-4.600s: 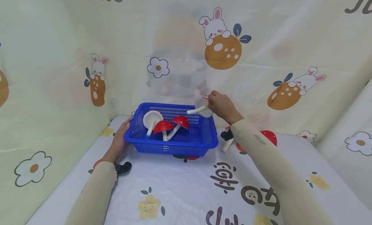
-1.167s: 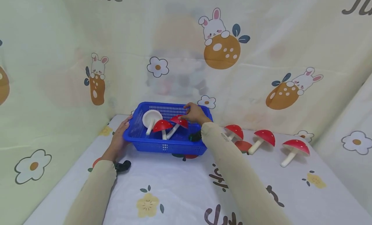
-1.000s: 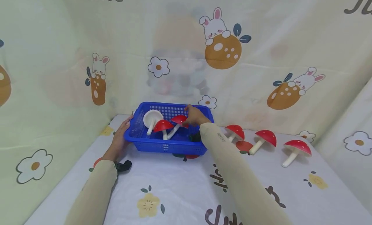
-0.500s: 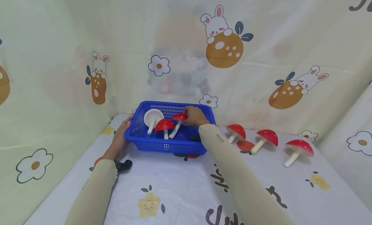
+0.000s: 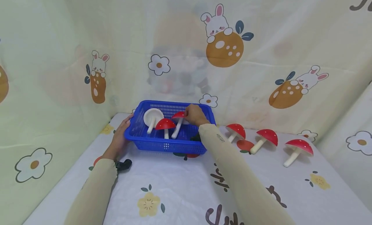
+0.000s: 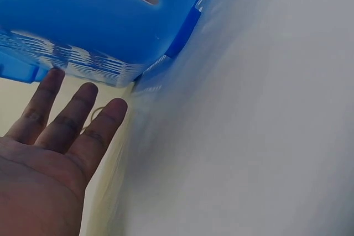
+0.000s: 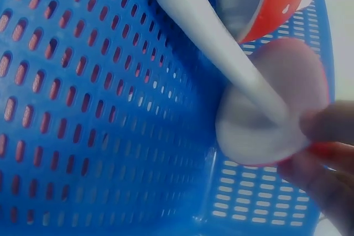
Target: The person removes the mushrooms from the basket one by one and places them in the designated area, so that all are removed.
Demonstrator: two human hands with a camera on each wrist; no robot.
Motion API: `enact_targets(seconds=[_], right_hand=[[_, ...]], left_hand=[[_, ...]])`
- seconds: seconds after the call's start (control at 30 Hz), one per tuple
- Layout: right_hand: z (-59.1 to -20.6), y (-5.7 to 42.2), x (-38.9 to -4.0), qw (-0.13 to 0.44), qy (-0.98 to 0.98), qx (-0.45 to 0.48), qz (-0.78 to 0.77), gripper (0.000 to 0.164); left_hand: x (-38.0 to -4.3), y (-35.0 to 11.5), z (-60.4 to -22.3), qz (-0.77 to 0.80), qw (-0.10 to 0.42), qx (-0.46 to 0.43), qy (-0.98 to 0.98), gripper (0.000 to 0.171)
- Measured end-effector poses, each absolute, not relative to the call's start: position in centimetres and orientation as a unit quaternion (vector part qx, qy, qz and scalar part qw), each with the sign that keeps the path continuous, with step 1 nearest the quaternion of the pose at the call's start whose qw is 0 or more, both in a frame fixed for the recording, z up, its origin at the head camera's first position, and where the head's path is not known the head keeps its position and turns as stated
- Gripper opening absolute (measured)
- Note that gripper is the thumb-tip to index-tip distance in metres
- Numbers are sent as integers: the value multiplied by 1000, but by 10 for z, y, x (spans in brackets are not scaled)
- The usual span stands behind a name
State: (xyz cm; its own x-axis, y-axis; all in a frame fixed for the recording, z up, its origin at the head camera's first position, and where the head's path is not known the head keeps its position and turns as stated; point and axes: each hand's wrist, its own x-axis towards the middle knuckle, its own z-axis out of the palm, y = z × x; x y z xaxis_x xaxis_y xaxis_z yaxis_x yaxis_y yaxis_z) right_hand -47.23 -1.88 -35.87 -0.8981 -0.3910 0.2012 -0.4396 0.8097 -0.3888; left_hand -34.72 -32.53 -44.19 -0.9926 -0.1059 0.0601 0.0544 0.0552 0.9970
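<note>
A blue plastic basket (image 5: 171,145) stands on the table and holds several toy mushrooms. Reaching inside it, my right hand (image 5: 195,115) pinches the red cap of a toy mushroom (image 5: 176,129) between thumb and fingers. The right wrist view shows that mushroom's white stem (image 7: 221,48) and pale underside, with the fingertips at the cap's edge. To its left sits another red-capped mushroom (image 5: 165,124), and beyond that one with its white underside (image 5: 153,116) up. My left hand (image 5: 118,137) lies along the basket's left side, its fingers extended in the left wrist view.
Right of the basket, three more toy mushrooms lie on the printed white cloth: a near one (image 5: 236,130), a middle one (image 5: 268,136) and an outer one (image 5: 300,146). A patterned curtain (image 5: 180,40) rises close behind the basket.
My right hand came from holding a mushroom over the basket's right end to reaching inside, and now pinches another's cap. That mushroom's stem has swung more upright. The left hand stays put.
</note>
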Motion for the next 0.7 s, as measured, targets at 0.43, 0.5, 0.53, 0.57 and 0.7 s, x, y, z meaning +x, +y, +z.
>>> enact_targets(seconds=[0.43, 0.5, 0.53, 0.57, 0.7], right_hand=[[-351, 7, -471, 177, -917, 226, 275, 8], [-347, 15, -469, 201, -910, 216, 291, 9], [-344, 20, -468, 214, -907, 210, 296, 9], [-340, 25, -466, 227, -903, 205, 301, 10], [-325, 48, -459, 280, -886, 184, 320, 12]], left_hand=[[-347, -322, -441, -691, 54, 11, -721, 57], [-346, -322, -442, -691, 52, 13, -721, 57], [-346, -322, -442, -690, 51, 14, -722, 57], [-346, -322, -442, -689, 51, 14, -722, 57], [-344, -324, -439, -693, 49, 13, -720, 55]])
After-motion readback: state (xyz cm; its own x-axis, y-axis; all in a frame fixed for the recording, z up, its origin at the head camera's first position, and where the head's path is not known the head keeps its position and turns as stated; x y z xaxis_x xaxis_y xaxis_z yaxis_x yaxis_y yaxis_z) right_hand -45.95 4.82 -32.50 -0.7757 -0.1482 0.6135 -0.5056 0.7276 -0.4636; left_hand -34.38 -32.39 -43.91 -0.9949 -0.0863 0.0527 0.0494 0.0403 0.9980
